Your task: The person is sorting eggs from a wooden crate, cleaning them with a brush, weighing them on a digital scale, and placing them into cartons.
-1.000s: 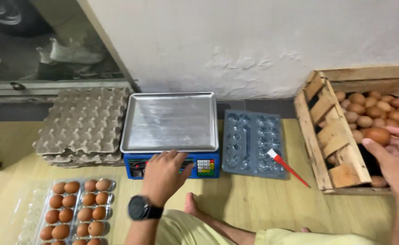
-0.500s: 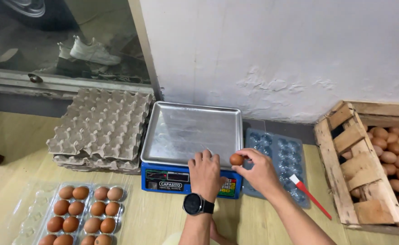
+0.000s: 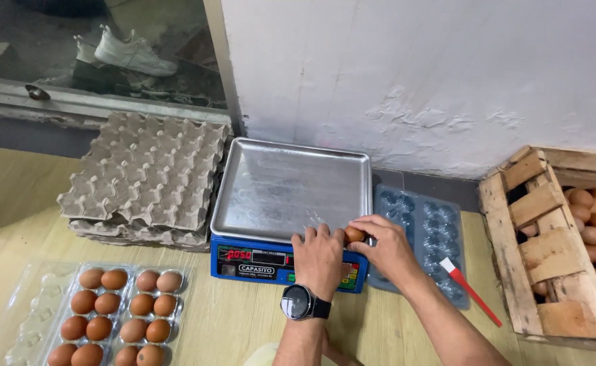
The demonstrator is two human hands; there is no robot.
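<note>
The left hand [image 3: 318, 257] rests open on the blue scale's [image 3: 288, 261] front edge, grasping nothing. At its two o'clock, touching it, a brown egg [image 3: 354, 235] sits on the steel pan's [image 3: 291, 186] near rim, long axis roughly crosswise. The right hand [image 3: 387, 245], at the egg's four o'clock, pinches it in its fingertips.

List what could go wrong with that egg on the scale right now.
The brown egg sits at the front edge of the flat steel weighing pan, so it might roll off. The left hand rests over the scale's keypad and pan edge, possibly skewing the reading. The right hand pinches the egg; squeezing may crack it.
</note>
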